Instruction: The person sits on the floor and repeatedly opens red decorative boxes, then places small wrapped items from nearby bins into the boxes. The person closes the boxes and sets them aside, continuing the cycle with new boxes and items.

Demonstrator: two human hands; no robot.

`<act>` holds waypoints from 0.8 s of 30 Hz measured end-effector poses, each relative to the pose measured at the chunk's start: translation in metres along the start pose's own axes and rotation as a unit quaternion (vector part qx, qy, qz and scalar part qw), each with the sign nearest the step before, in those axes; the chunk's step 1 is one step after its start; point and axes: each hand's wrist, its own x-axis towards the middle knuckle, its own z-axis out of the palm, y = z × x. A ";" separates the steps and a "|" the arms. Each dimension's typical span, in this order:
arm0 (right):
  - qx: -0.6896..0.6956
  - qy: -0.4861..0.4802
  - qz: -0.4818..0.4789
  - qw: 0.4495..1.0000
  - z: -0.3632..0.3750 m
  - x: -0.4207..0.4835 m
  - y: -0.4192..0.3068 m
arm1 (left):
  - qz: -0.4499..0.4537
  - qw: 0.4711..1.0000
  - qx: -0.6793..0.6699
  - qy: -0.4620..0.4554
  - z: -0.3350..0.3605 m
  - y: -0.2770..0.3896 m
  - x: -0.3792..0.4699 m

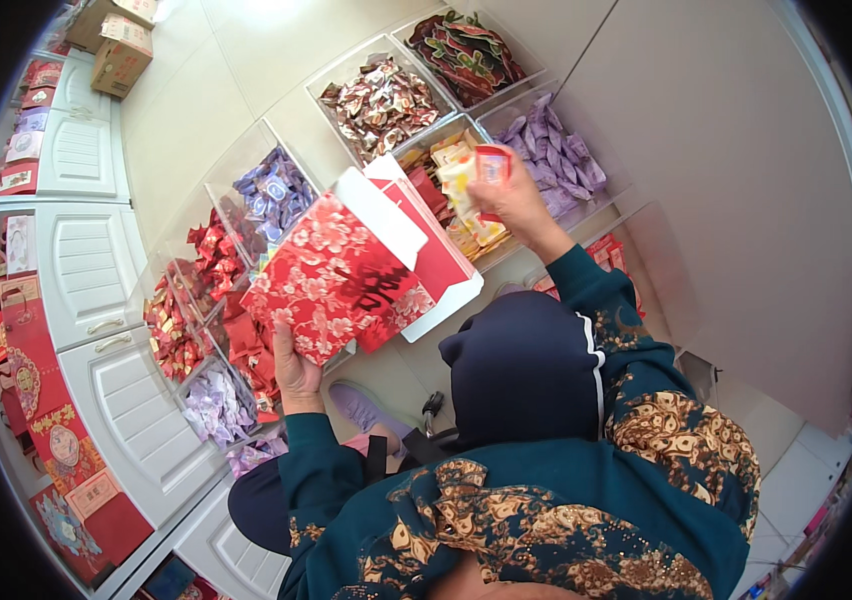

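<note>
My left hand (297, 371) grips the lower left edge of a red cardboard gift box (328, 274) with pale blossoms and a dark character on it. White flaps stick out at its upper end, and a plainer red panel with white edges (433, 244) shows behind it; whether this is one piece or several cannot be told. In my right hand (516, 199) is a small red-edged packet (493, 166), held over a clear bin of yellow-and-white packets (460, 180). Some of those packets lie close under the fingers, and whether one is also held is unclear.
Clear bins hold brown wrapped sweets (381, 105), dark red packets (467, 56), purple packets (550, 150), blue packets (274, 191) and red sweets (216, 251). White cabinets (88, 262) line the left. A large pale panel (726, 187) stands right. Cardboard boxes (122, 56) sit far left.
</note>
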 end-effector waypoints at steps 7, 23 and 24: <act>-0.005 -0.312 -0.070 0.947 -0.005 0.010 -0.048 | -0.053 0.997 -0.050 -0.027 0.014 -0.029 0.016; -0.600 0.122 0.088 0.785 -0.132 0.139 0.067 | -0.017 0.997 -0.071 0.030 0.022 -0.003 0.021; -0.589 0.117 0.079 0.796 -0.135 0.132 0.058 | -0.011 0.997 -0.062 0.045 0.021 -0.002 0.022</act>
